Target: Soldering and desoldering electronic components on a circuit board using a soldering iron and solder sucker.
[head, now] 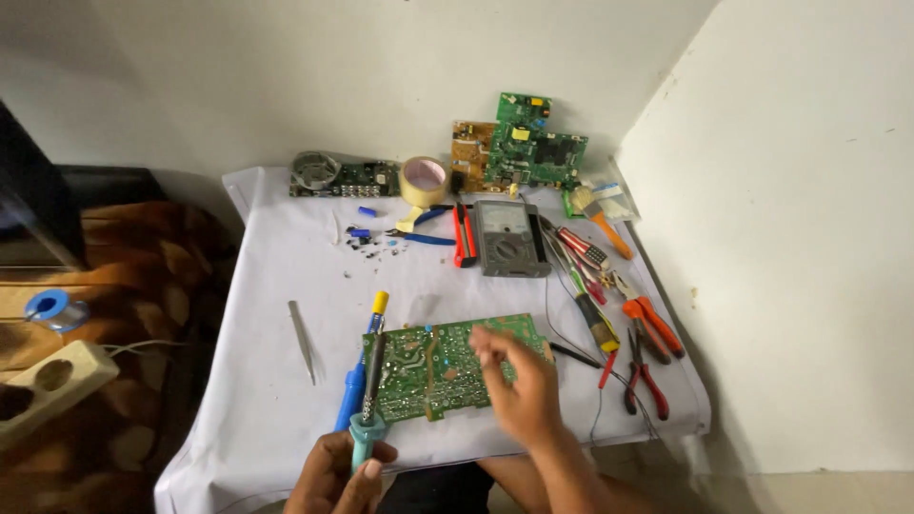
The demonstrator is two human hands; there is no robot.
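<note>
A green circuit board (pixel 428 366) lies near the front edge of a white-covered table (pixel 276 381). My left hand (pixel 335 476) grips the teal handle of a soldering iron (pixel 369 400), held upright at the board's left edge. My right hand (pixel 519 381) hovers blurred over the board's right part, fingers bent; whether it touches the board I cannot tell. A blue desoldering pump with a yellow tip (pixel 360 366) lies just left of the iron.
Metal tweezers (pixel 304 341) lie to the left. A grey multimeter (pixel 510 238), tape roll (pixel 424 180), red cutter (pixel 464 236) and more circuit boards (pixel 524 143) sit at the back. Pliers and screwdrivers (pixel 643 352) fill the right side. A wall stands close on the right.
</note>
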